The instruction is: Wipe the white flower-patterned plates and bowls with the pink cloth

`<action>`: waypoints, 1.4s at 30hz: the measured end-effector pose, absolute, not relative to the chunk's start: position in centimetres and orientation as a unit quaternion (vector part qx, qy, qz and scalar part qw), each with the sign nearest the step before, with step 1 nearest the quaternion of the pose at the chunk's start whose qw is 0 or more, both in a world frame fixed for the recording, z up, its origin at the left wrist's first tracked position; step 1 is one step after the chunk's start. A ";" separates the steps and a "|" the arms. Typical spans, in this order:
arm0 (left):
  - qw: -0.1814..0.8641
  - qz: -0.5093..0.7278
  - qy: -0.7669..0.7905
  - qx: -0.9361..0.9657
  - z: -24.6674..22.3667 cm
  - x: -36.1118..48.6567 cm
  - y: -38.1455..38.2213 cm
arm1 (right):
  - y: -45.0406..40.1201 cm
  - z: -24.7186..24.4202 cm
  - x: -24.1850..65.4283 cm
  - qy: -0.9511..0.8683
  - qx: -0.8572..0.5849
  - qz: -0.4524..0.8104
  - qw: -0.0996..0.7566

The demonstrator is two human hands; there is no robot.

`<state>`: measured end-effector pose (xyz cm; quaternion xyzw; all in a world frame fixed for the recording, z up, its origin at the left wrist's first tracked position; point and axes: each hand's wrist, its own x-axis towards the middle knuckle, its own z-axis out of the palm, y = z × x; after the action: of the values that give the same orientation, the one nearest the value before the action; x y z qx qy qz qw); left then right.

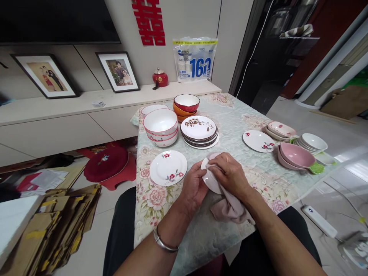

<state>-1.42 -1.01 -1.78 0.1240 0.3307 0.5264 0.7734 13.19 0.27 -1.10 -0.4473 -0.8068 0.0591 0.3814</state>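
- The small white dish (211, 183) is held above the near part of the surface (198, 247), between the two hands; it is smooth and glossy, with a curved rim and a bright highlight, and is partly hidden by fingers and fabric.
- The left grip (194, 187) is grasping the dish at its edge, thumb on the upper face.
- The right grip (228, 172) is closed around a cloth (232, 210), pressing it against the dish.
- The cloth is pale dusty pink, soft and limp, hanging in loose folds below the right wrist.
- The surface wears a quilted, puckered cover (156, 197) in pale green and cream, printed with pink roses.
- Just left of the hands lies a round, shiny white plate (168, 168) with red blossoms and grey leaves.
- Beyond the hands, a stack of plates (199, 128) shows dark rims and brown floral scrolls, near deep white bowls (160, 124) with thin red rims.
- To the right sits a smooth pink bowl (297, 155), rounded and nested in another.
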 end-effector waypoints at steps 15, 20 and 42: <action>0.766 0.522 0.356 0.119 -1.7 -1.6 -0.8 | 0.1 -1.0 13.3 -0.817 -0.415 0.089 0.391; 0.774 0.508 0.347 0.151 -1.4 -1.4 -0.9 | 0.6 -1.4 14.1 -0.788 -0.486 0.032 0.378; 0.752 0.511 0.394 0.132 -1.2 -1.4 -1.1 | 0.1 -1.1 12.9 -0.808 -0.461 0.043 0.366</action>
<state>-1.36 -1.12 -1.25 0.1322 0.3943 0.5112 0.7522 12.94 0.06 -1.13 -0.4609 -0.8076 0.0425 0.3655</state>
